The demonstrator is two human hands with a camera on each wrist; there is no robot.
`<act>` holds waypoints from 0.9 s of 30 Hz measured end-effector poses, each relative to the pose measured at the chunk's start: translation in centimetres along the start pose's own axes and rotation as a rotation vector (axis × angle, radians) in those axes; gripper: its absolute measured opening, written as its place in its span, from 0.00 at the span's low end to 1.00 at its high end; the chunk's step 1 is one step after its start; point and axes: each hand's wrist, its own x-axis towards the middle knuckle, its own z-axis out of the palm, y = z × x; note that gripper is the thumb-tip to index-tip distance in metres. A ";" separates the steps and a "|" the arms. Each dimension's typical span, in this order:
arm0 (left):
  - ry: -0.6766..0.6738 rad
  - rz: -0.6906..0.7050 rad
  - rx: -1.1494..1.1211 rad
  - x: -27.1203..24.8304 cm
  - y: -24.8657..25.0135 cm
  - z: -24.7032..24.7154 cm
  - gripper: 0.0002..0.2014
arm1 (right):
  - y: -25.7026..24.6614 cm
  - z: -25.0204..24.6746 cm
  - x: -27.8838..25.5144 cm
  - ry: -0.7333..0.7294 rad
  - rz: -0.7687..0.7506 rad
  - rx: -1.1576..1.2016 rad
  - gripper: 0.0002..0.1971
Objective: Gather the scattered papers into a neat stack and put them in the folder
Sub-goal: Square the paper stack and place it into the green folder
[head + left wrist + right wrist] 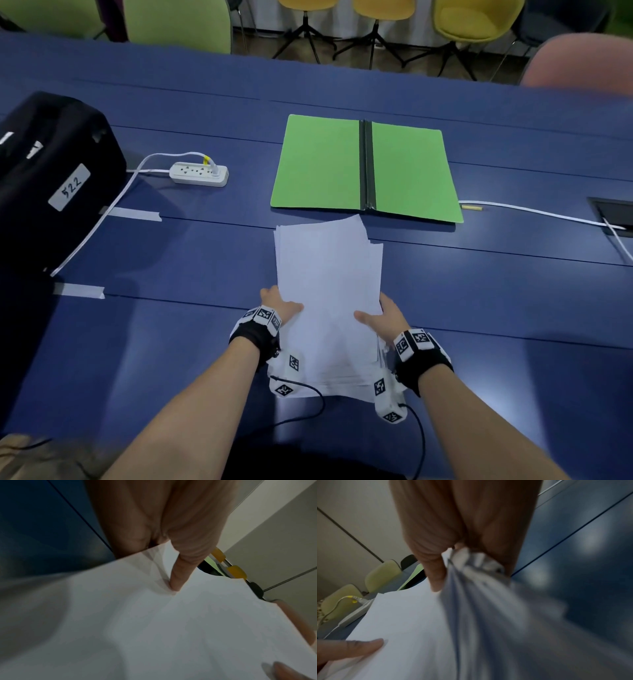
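Both hands held a stack of white papers (329, 284) above the near middle of the blue desk (191, 342).

The left hand (279, 308) gripped the stack's left edge and the right hand (383, 317) its right edge, each thumb on top and the fingers (388, 303) clamped on the sheets from underneath. The sheets were not squared: their far edges were staggered, and their near edges fanned out by the right wrist. Toward the desk's far edge lay the green folder (322, 164), open flat with its dark spine up the middle, just beyond the stack's far end. At the left edge sat a black case (51, 178), with a white power strip (198, 174) between it and the folder. A white cable (534, 212) ran toward the right edge.
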 end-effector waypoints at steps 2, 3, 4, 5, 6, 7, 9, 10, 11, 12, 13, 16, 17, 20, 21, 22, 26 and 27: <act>0.014 0.013 0.003 0.1 0.0 0.2 0.28 | -0.5 0.2 -0.2 -0.033 -0.018 0.095 0.23; 0.022 0.024 0.011 -0.1 0.1 0.2 0.28 | -0.7 0.2 -0.3 -0.054 -0.021 0.121 0.22; 0.028 0.033 0.014 -0.1 0.0 0.3 0.27 | -0.9 0.3 -0.4 -0.076 -0.015 0.127 0.23; 0.033 0.040 0.018 -0.2 -0.1 0.4 0.27 | -1.3 0.4 -0.6 -0.098 -0.018 0.137 0.23; 0.037 0.051 0.026 -0.2 -0.1 0.5 0.27 | -1.4 0.4 -0.7 -0.120 -0.015 0.158 0.23; 0.039 0.063 0.038 -0.4 -0.1 0.5 0.26 | -1.5 0.5 -0.8 -0.141 -0.017 0.179 0.23; 0.040 0.076 0.063 -0.6 -0.1 0.5 0.27 | -1.5 0.8 -1.1 -0.142 -0.014 0.176 0.22; 0.038 0.081 0.074 -0.7 -0.1 0.4 0.27 | -1.3 0.9 -1.0 -0.128 -0.016 0.160 0.19; 0.039 0.091 0.083 -0.8 -0.1 0.4 0.27 | -1.3 0.9 -1.2 -0.117 -0.021 0.162 0.15; 0.035 0.099 0.086 -0.8 0.0 0.3 0.27 | -1.3 1.1 -1.2 -0.102 -0.031 0.170 0.12; 0.035 0.108 0.088 -0.9 0.0 0.2 0.27 | -1.4 1.2 -1.4 -0.087 -0.037 0.178 0.11; 0.023 0.101 0.123 -1.1 0.0 0.0 0.27 | -0.8 1.2 -1.3 -0.069 -0.066 0.203 0.16; 0.019 0.098 0.138 -1.3 -0.1 0.0 0.27 | -0.7 1.2 -1.4 -0.076 -0.065 0.228 0.18; 0.008 0.105 0.171 -1.6 -0.4 0.0 0.25 | -0.3 1.1 -1.4 -0.133 -0.036 0.311 0.19; 0.009 0.111 0.174 -1.6 -0.5 0.0 0.23 | -0.2 1.0 -1.3 -0.155 -0.016 0.320 0.21; 0.010 0.114 0.178 -1.6 -0.5 0.0 0.22 | -0.2 1.0 -1.4 -0.162 0.004 0.303 0.22; 0.015 0.095 0.185 -1.8 -0.8 0.0 0.20 | 0.4 0.8 -1.3 0.146 -0.034 0.103 0.16; 0.009 0.092 0.192 -1.9 -0.9 0.0 0.23 | 0.4 0.5 -1.3 0.230 -0.040 0.066 0.18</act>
